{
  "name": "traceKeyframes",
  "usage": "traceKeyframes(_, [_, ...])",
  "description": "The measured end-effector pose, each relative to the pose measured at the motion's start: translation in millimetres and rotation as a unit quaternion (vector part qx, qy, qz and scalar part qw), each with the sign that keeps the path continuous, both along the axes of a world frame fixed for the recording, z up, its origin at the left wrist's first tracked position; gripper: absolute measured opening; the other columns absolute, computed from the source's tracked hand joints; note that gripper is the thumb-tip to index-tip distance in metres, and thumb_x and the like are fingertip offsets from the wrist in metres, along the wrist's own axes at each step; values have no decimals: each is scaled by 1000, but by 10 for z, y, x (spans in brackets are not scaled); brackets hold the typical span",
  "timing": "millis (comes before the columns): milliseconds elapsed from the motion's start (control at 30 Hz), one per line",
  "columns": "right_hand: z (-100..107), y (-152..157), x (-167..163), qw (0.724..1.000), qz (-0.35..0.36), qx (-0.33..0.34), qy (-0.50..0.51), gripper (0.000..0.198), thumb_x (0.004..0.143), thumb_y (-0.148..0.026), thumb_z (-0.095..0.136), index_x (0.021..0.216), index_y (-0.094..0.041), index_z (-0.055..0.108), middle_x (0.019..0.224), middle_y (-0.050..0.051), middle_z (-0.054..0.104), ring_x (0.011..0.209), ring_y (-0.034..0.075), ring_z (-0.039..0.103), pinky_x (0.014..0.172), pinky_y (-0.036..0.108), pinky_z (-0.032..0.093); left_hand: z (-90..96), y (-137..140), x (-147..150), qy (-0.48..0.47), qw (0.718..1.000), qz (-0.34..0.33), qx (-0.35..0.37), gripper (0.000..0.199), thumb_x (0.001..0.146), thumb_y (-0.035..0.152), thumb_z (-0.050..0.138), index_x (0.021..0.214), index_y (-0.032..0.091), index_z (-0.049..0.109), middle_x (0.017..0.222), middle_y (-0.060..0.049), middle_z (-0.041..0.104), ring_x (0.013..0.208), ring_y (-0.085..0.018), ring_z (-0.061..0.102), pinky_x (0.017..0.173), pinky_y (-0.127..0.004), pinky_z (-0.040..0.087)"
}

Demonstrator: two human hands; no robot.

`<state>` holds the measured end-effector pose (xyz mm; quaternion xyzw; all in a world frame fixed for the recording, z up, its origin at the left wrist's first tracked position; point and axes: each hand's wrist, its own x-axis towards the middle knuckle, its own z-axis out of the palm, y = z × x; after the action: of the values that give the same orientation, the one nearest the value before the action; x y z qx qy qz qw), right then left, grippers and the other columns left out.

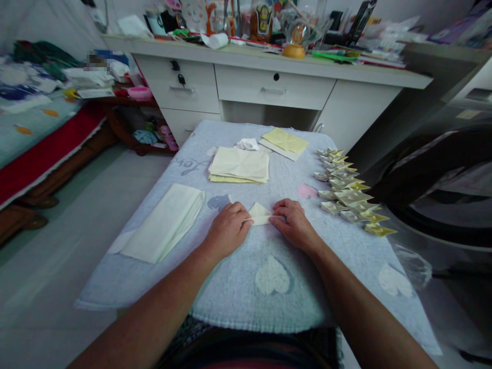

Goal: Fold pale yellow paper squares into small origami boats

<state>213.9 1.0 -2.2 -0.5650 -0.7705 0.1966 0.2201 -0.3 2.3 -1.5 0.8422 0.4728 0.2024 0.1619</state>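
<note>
A small cream sheet of folded paper (260, 215) with a pointed top lies on the cloth-covered table between my hands. My left hand (229, 225) pinches its left end, fingers curled. At the opposite end, my right hand (294, 219) grips the paper between thumb and fingers. Beyond them sits a stack of square cream and yellow paper sheets (240, 163). To the left lies a larger folded pale paper (165, 220). Folded paper boats (351, 196), cream and yellow, stand in rows on the right.
The table wears a blue-grey cloth (230, 287) with hearts. Near its far edge are a yellow sheet (284, 139) on a paler one and a crumpled white tissue (248, 144). Behind stands a white desk (269, 77) crowded with objects; a bed (38, 128) is at left.
</note>
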Motion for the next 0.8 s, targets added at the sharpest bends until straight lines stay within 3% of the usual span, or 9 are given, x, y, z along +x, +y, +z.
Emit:
traceKeyframes(433, [-51,56,13,995,-83,-8,-62,18,81,-37,70,79,-20,72,103,6,63,97,24,51,83,37,35,-24,28,-31,49,997,60,1,20,88,32,58,77,17,67,88,-7,59,88,-23,55,82,-39,44])
traceKeyframes(800, [-70,92,22,993,-90,-1,-73,24,80,-42,70,75,-19,70,100,7,63,94,25,49,76,36,34,-7,94,-153,41,998,42,-20,21,86,32,59,76,17,68,87,-5,59,88,-22,55,85,-39,42])
